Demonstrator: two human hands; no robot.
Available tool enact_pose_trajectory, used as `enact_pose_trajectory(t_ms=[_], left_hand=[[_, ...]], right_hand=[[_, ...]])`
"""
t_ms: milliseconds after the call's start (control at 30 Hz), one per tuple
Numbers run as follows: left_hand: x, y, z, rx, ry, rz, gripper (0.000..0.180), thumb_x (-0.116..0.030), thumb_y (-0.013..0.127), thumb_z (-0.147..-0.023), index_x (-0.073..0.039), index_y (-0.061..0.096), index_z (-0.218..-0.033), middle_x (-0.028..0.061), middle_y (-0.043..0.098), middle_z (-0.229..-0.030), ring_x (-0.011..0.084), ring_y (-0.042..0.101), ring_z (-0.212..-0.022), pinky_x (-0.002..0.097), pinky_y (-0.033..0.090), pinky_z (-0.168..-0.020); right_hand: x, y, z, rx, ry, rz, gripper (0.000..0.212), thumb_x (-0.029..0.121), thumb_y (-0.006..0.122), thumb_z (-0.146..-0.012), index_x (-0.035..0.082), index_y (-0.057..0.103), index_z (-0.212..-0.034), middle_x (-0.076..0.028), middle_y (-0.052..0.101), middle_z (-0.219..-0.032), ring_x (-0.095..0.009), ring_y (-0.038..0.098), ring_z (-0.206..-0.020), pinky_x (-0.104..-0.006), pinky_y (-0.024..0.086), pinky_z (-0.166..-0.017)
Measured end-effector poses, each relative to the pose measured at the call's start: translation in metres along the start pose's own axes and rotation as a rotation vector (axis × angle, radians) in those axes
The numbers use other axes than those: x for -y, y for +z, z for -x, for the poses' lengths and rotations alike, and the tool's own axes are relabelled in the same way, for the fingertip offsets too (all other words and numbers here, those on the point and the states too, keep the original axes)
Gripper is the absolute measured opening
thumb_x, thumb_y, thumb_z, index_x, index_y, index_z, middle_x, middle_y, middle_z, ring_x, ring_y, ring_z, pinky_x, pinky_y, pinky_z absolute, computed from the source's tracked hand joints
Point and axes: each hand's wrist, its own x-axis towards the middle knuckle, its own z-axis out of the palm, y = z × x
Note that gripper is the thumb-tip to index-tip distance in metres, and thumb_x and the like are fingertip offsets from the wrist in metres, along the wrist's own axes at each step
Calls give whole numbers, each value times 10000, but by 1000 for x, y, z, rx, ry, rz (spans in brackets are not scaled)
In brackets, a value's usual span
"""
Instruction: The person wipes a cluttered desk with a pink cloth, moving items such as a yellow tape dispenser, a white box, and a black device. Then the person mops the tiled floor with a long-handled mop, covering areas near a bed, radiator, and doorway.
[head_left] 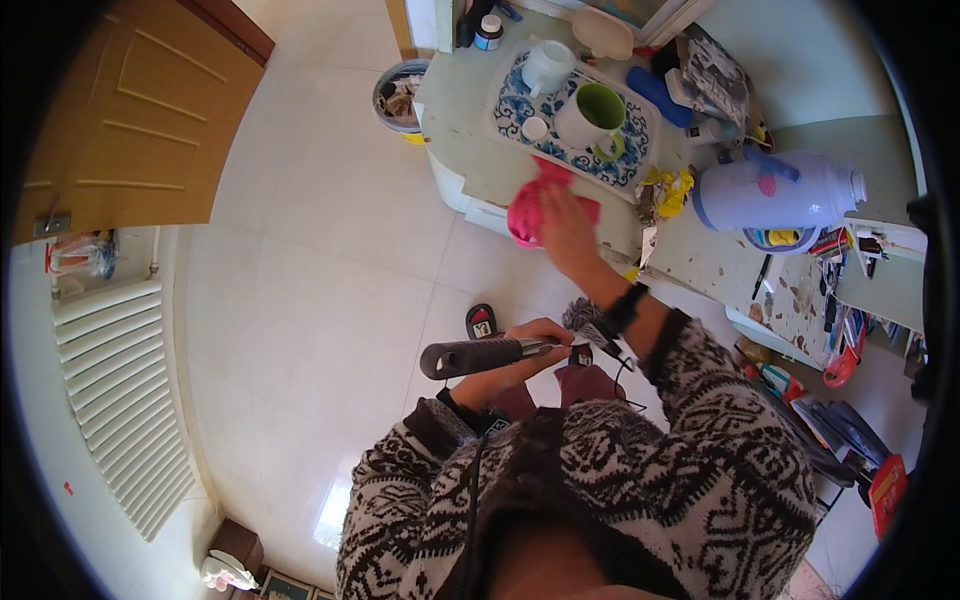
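Observation:
My right hand (pixel 567 228) reaches to the front edge of the pale cabinet top, its fingers on a bright pink cloth (pixel 530 215). Part of the cloth lies on the top by the tray and part hangs over the edge. Closer to my body, my left hand (pixel 540 338) is wrapped round the pole of a mop with a dark grey handle (pixel 462 358). A grey fluffy head (pixel 580 314) shows beyond my hand, near my feet. Just past the cloth, a blue-patterned tray (pixel 505 105) carries a green-lined mug (pixel 583 118), a white mug (pixel 548 68) and a small white lid (pixel 534 129).
A lavender thermos (pixel 775 192) stands to the right, beside a crumpled yellow wrapper (pixel 668 192). A filled waste bin (pixel 400 92) is left of the cabinet. Far left are a wooden door (pixel 140 110) and a white radiator (pixel 125 390). Pale tiled floor (pixel 310 250) lies between.

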Motion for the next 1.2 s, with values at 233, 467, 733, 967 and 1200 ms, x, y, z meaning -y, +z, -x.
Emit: enact_pose_trajectory(t_ms=[233,467,733,967,1200], left_hand=[[5,-14,-3,-10,129,-33,175,-108,655,-850,-19,637,-1000,87,627,-993,192,612,-933,302,485,-822],[14,-24,2,-23,71,65,165,-72,663,-847,-36,638,-1007,70,621,-1024,176,592,-1000,297,469,-856],[17,-23,0,-20,-13,68,162,-32,646,-842,-60,629,-1000,60,611,-1057,196,575,-1102,300,461,-897],[18,-22,1,-69,73,36,161,-87,674,-847,-47,653,-1001,56,623,-990,154,591,-925,283,469,-801],[-16,-22,5,-22,15,-46,147,-73,648,-866,-46,634,-1010,53,610,-1007,158,580,-954,283,452,-829]], right_hand=[[84,15,-154,-41,24,-703,237,119,551,-801,25,633,-1003,-154,653,-984,-321,612,-919,-384,485,-813],[51,-39,-233,-379,13,-925,297,159,589,-815,40,594,-1087,-173,650,-1003,-309,634,-910,-385,497,-783],[69,-13,-243,274,-144,-83,244,268,598,-825,64,635,-955,-154,657,-959,-335,629,-839,-415,506,-725],[122,-59,-311,-143,-120,-1584,320,350,636,-815,68,673,-961,-139,670,-851,-313,635,-748,-338,496,-662],[123,-68,-335,-339,110,-988,243,289,627,-795,71,648,-901,-163,645,-814,-336,624,-782,-379,490,-674]])
